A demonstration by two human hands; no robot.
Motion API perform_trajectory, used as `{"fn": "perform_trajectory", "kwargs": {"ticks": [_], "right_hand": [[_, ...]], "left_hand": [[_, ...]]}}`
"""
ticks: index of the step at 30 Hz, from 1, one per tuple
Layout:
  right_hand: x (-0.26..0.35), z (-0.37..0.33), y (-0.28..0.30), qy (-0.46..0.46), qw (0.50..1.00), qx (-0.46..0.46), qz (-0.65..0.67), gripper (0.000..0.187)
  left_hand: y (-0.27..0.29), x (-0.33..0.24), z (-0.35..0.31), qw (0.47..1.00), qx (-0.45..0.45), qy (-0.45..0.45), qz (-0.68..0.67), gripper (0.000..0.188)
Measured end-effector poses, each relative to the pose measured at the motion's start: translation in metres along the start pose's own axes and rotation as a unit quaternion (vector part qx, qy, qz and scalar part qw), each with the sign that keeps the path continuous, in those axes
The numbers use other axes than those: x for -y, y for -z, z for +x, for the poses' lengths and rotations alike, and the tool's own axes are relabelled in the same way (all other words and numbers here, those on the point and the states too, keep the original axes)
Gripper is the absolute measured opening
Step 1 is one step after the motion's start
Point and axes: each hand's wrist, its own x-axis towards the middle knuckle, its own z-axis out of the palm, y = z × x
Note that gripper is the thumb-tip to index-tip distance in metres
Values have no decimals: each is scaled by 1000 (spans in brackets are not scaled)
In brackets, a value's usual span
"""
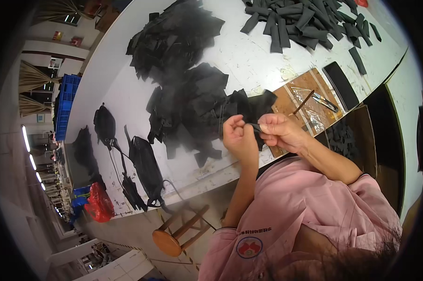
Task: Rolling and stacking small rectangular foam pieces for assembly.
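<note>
Near the table's front edge, both of my hands grip one small black fabric piece [253, 127]. My left hand [238, 136] is closed on its left end with curled fingers. My right hand [280, 132] pinches the other end between thumb and fingers. Right behind my hands, a heap of flat black fabric pieces [197, 98] spreads over the white table [127, 89]. A brown board [295, 86] lies beside my right hand, bearing a thin brown stick [304, 102] and small snips [324, 101].
Rolled black tubes [305, 23] are piled at the far right, near a black flat tray [340, 85]. An open box [352, 140] below the edge contains dark pieces. Black bags [146, 166], a red plastic bag [99, 202] and a wooden stool [167, 242] are at left.
</note>
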Motion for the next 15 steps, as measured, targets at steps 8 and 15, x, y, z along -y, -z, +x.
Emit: {"fn": "perform_trajectory", "kwargs": {"ticks": [8, 15], "right_hand": [[-1, 3, -7, 84, 976, -75, -184, 17], [7, -17, -47, 111, 972, 26, -206, 15]], "left_hand": [[16, -24, -9, 986, 119, 72, -91, 34], [40, -42, -27, 817, 251, 248, -456, 29]]}}
